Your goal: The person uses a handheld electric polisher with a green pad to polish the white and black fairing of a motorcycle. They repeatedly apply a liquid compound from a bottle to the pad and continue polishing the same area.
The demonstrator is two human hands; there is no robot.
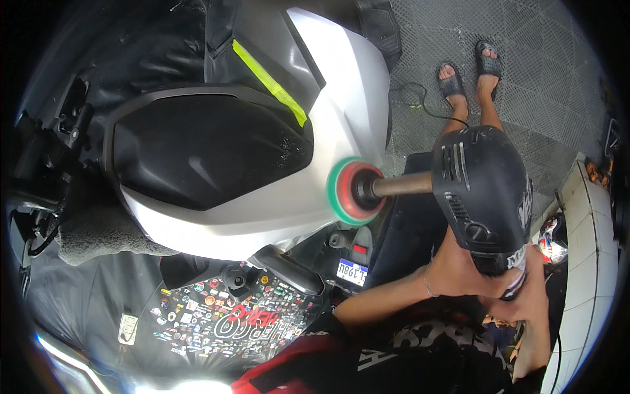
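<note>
With both hands I hold a black polisher [482, 190] by its rear end. My left hand [462, 269], with a thin bracelet at the wrist, grips it at the near left of the rear. My right hand [522, 295] is closed on it just to the right; most fingers of both are hidden. A metal shaft leads left from the polisher to a round red and green pad [340, 190]. That pad looks tilted on edge against the glossy white body panel [275, 213] of a motorcycle; its rim looks smooth or smeared.
A black seat-like panel [210, 151] and yellow-green tape [269, 82] lie on the bodywork. Below are a number plate [352, 272] and a sticker-covered black sheet [223, 318]. A cable [425, 102] crosses the grated floor near two sandalled feet [453, 82]. A white tiled ledge [581, 256] stands right.
</note>
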